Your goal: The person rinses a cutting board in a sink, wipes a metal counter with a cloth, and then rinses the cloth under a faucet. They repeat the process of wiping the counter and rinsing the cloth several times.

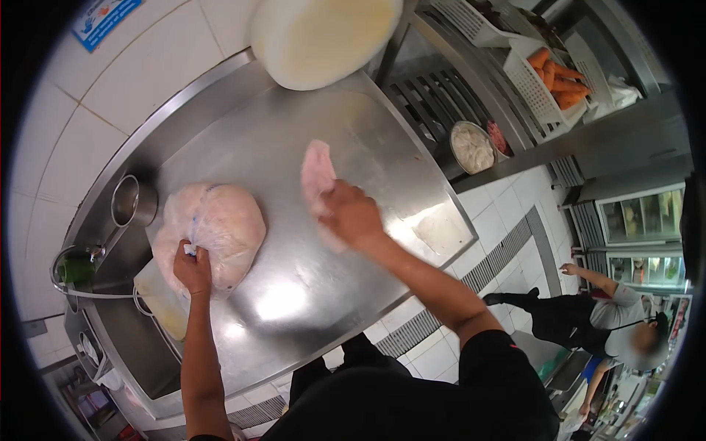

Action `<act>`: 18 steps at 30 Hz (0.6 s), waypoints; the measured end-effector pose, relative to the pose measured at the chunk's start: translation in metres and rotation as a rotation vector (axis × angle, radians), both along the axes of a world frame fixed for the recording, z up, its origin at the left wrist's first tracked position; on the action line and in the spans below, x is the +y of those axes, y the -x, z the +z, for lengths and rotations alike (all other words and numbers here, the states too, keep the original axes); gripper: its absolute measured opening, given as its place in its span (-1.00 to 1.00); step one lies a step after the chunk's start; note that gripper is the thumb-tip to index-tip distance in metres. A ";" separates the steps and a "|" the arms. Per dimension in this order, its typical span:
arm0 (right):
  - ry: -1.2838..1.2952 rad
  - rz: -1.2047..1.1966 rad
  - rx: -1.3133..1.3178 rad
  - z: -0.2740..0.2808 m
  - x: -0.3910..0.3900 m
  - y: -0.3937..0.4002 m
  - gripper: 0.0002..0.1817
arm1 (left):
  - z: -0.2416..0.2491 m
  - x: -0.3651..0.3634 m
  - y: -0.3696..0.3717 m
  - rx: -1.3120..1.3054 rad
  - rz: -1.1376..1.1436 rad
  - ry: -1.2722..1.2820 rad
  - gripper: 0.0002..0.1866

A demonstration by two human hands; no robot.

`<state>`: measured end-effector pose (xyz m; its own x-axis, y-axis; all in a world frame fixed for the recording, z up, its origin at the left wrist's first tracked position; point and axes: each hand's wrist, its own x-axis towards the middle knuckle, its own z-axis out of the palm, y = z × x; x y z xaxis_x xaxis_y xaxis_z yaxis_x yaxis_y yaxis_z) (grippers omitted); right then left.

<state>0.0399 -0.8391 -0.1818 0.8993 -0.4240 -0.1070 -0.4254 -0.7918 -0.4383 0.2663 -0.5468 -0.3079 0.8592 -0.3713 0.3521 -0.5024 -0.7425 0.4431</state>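
Note:
A clear plastic bag (220, 228) full of pale pink raw meat lies on the steel counter (309, 294), left of the middle. My left hand (193, 268) is closed on the bunched neck of that bag at its near side. My right hand (351, 214) is over the middle of the counter and grips one pink piece of raw meat (316, 175), which sticks out beyond the fingers toward the wall.
A large round white board (323, 37) leans at the counter's far end. A small steel pot (132, 200) and a sink edge (95, 294) sit at the left. Shelves at the right hold a bowl (472, 147) and carrots (562, 81). Another person (588, 320) stands on the floor at the right.

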 end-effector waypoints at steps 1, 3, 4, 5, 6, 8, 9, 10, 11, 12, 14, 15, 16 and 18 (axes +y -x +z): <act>0.096 0.017 -0.026 -0.044 0.019 -0.002 -0.48 | 0.003 0.000 0.002 -0.010 0.003 -0.006 -0.81; 0.195 0.024 -0.047 -0.129 0.025 0.013 -0.46 | -0.002 0.003 0.000 -0.010 -0.012 0.024 -0.81; 0.232 0.091 -0.124 -0.152 0.024 0.023 -0.45 | -0.004 0.005 -0.001 -0.008 -0.027 0.022 -0.81; 0.264 0.162 -0.200 -0.164 0.024 0.028 -0.44 | -0.004 0.010 -0.002 0.044 -0.030 0.010 -0.80; 0.259 0.161 -0.199 -0.167 0.012 0.035 -0.44 | -0.004 0.012 -0.002 0.096 -0.022 -0.001 -0.80; 0.503 0.119 -0.136 -0.169 -0.038 0.067 -0.40 | 0.003 0.005 0.007 0.039 0.007 0.013 -0.78; 0.588 0.096 -0.115 -0.176 -0.066 0.077 -0.38 | 0.001 0.007 0.004 0.046 0.010 -0.006 -0.77; 0.669 0.071 -0.093 -0.181 -0.094 0.086 -0.36 | -0.001 0.009 0.002 0.052 0.011 -0.029 -0.75; 0.645 0.041 -0.003 -0.175 -0.122 0.091 -0.36 | -0.003 0.010 0.000 0.051 0.008 -0.034 -0.75; 0.618 0.012 0.086 -0.162 -0.145 0.092 -0.36 | -0.005 0.011 0.000 0.038 0.007 -0.026 -0.75; 0.235 -0.076 -0.063 -0.106 -0.175 0.081 -0.39 | -0.006 0.011 -0.001 0.024 0.004 -0.029 -0.74; 0.177 -0.078 -0.145 -0.098 -0.179 0.077 -0.44 | -0.006 0.011 -0.002 0.046 0.028 -0.026 -0.74; 0.166 -0.083 -0.140 -0.114 -0.192 0.073 -0.44 | -0.006 0.011 -0.001 0.073 0.051 -0.025 -0.74; 0.083 0.028 -0.333 -0.156 -0.232 0.055 -0.50 | -0.016 0.014 -0.005 0.051 0.051 -0.035 -0.73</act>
